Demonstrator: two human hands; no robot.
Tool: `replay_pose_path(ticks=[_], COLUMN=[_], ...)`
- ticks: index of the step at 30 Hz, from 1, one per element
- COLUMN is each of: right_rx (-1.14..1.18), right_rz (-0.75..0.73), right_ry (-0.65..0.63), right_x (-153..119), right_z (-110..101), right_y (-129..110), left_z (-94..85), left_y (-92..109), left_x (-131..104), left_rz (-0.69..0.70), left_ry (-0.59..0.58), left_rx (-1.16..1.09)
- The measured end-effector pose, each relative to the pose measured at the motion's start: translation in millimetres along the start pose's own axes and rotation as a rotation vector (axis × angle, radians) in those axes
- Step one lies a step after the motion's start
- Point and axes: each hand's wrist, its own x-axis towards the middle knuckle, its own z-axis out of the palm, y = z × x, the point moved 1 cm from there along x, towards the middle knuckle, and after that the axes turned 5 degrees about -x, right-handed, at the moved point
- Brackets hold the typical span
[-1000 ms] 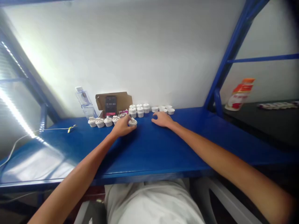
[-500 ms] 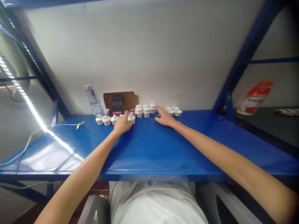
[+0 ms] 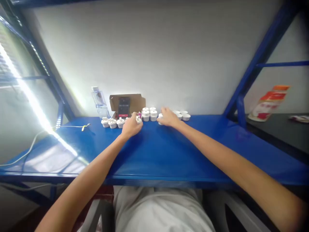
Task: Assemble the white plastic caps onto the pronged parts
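My left hand (image 3: 131, 126) is curled at the right end of a front row of small white round plastic parts (image 3: 112, 123) with knobs on top. Its fingers close around the end part (image 3: 138, 119), and the hand hides others in the row. My right hand (image 3: 169, 117) has its thumb and fingers around a white capped cylinder (image 3: 160, 119), right of a cluster of stacked white cylinders (image 3: 153, 115). Several shallow white cups (image 3: 186, 117) sit just beyond the right hand, partly covered by it.
Behind the row, a phone (image 3: 124, 107) leans on an open cardboard box (image 3: 138, 102). A clear water bottle (image 3: 100, 103) stands left of it. A cable (image 3: 36, 137) crosses the left of the blue table (image 3: 154, 154). A red-and-white bottle (image 3: 269, 103) is at the right.
My right hand has closed on a white cylinder at the right of the cluster; its fingers were apart before. My left hand stays at the row's end. The view has shifted slightly.
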Motion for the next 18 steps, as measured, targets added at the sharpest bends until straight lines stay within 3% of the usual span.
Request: replay_pose_path(ticks=[4,7,10,12,15,18], right_rx=[0.14,0.487,0.91,1.118,1.288,1.328], right_rz=[0.001,0.025,0.123,0.145,0.176,0.231], right_ry=[-0.07,-0.144,-0.309,-0.485,-0.746,-0.848], right_x=[-29.9,-39.5,-41.6,-42.2,-42.8,-41.7], right_z=[-8.3,-9.2,-5.7,-4.3,-7.0,-12.8], right_y=[-0.1,-12.8,-25.7,-28.9,-25.0,-18.0], left_z=[5.8,12.1,13.8,13.2,14.0,17.5], left_y=[25.7,40.8,47.0,48.0,47.9,47.3], left_x=[-12.4,-23.2,-28.1,-27.6,-24.5,-22.7], left_rz=[0.245,0.381,0.363,0.393,0.549,0.73], left_ry=[-0.168,-0.286,-0.258,-0.226,-0.191,-0.164], left_rx=[-0.191,-0.27,-0.199,-0.098,0.068,0.209])
